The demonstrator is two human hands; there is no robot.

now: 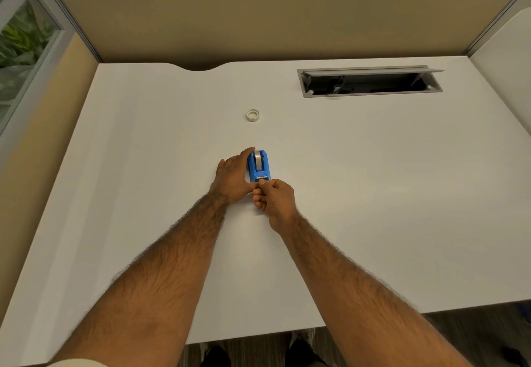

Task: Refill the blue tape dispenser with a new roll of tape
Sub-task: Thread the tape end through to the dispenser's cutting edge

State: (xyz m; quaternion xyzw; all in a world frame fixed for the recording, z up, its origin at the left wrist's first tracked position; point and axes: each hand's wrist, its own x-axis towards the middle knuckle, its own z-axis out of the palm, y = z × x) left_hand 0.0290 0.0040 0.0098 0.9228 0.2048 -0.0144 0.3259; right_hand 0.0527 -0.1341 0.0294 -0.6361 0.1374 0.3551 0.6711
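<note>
The blue tape dispenser [259,167] stands on the white desk [373,180] near its middle, with a roll of clear tape showing in its top. My left hand [232,178] lies against the dispenser's left side and holds it. My right hand [274,198] is at the near end by the cutter, thumb and forefinger pinched together there; whether a tape end is between them is too small to tell. A small ring of tape or an empty core [253,115] lies flat on the desk farther back, apart from both hands.
An open cable hatch [370,80] with a raised grey lid is set into the desk at the back right. Tan partition walls [258,21] close off the back and left side. The desk's front edge runs just below my forearms.
</note>
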